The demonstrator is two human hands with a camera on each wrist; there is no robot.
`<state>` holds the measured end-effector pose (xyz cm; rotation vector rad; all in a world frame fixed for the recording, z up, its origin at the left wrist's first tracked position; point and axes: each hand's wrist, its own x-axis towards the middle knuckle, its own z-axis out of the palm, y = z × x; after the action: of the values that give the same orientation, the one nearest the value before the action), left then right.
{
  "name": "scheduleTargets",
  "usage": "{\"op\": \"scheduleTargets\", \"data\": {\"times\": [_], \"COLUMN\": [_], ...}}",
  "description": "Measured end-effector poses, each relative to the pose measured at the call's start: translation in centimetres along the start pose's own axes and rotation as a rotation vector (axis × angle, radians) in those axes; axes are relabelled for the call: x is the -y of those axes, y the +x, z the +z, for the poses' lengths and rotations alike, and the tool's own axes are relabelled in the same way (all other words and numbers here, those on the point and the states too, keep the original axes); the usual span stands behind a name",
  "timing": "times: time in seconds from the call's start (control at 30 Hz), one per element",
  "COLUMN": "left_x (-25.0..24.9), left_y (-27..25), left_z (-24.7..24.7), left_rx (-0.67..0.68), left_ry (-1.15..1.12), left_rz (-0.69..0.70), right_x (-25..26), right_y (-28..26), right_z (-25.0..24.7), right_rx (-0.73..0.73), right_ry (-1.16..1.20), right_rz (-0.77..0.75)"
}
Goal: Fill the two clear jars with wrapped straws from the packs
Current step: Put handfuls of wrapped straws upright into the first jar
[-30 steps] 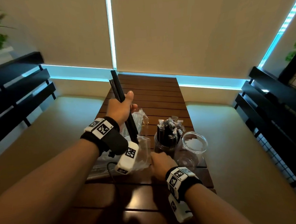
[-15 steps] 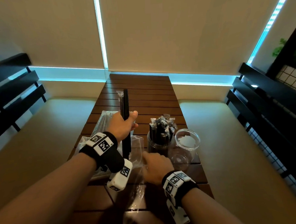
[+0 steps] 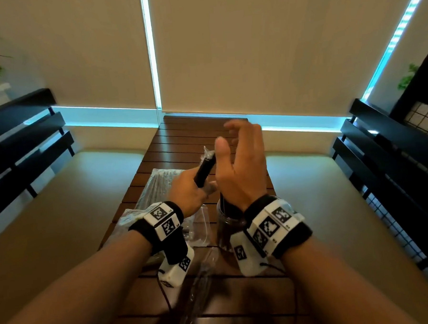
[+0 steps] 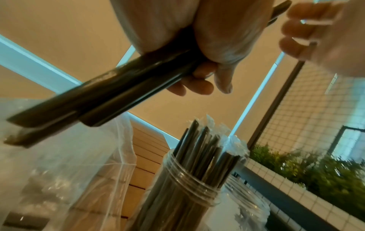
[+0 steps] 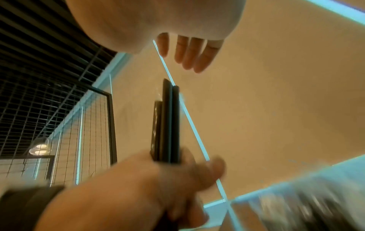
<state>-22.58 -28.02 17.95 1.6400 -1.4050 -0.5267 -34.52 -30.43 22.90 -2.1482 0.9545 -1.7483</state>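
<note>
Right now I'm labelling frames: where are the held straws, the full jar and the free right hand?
held straws (image 4: 110,96), left wrist view, mid-length of the dark bundle.
full jar (image 4: 187,184), left wrist view, threaded neck.
right hand (image 3: 241,175), head view, back of the hand.

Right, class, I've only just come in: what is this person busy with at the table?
A person is loading wrapped straws into jars. The left hand grips a few black wrapped straws above the wooden table. The right hand is raised beside them, fingers loose and holding nothing. Below, one jar already stands packed with straws, with clear plastic packs lying to its left.
</note>
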Motion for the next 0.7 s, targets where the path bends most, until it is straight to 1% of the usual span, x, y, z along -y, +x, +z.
{"op": "scheduleTargets", "data": {"times": [0.03, 0.1, 0.13, 0.17, 0.2, 0.23, 0.27, 0.37, 0.43, 0.5, 0.57, 0.7], "left_x": [-0.1, -0.8, -1.3, -1.9, -2.2, -2.2, -2.0, -0.6, 0.7, 2.2, 3.4, 3.3], "left_y": [-0.1, 0.1, 0.3, 0.6, 0.8, 0.9, 1.0, 0.9, 0.8, 0.8, 0.7, 0.7], "left_z": [0.2, 0.7, 0.9, 1.0, 1.2, 1.4, 1.5, 1.6, 1.2, 0.5, 0.0, 0.2], "left_rx": [0.01, 0.013, 0.015, 0.018, 0.02, 0.02, 0.032, 0.073, 0.121, 0.118, 0.099, 0.062], "left_ry": [0.016, 0.085, 0.159, 0.258, 0.35, 0.388, 0.377, 0.235, 0.252, 0.313, 0.327, 0.333], "left_rz": [0.033, 0.119, 0.161, 0.205, 0.22, 0.233, 0.222, 0.216, 0.175, 0.096, 0.045, 0.027], "right_x": [0.1, -0.1, -0.4, -0.9, -1.5, -2.2, -2.8, -3.8, -4.0, -4.4, -4.4, -4.3], "right_y": [1.0, 1.9, 1.8, 1.4, 1.0, 0.6, 0.3, 0.0, 0.7, 1.6, 2.4, 2.8], "right_z": [-0.1, 0.1, 0.4, 0.8, 1.0, 1.2, 1.3, 1.0, 0.3, -0.7, -1.4, -1.5], "right_rx": [0.056, 0.296, 0.405, 0.444, 0.413, 0.349, 0.297, 0.229, 0.163, 0.089, 0.055, 0.021], "right_ry": [-0.043, -0.194, -0.253, -0.281, -0.273, -0.249, -0.229, -0.182, -0.152, -0.139, -0.137, -0.125], "right_rz": [0.006, 0.025, 0.023, 0.011, 0.003, -0.005, -0.01, -0.014, 0.007, 0.004, -0.012, -0.013]}}
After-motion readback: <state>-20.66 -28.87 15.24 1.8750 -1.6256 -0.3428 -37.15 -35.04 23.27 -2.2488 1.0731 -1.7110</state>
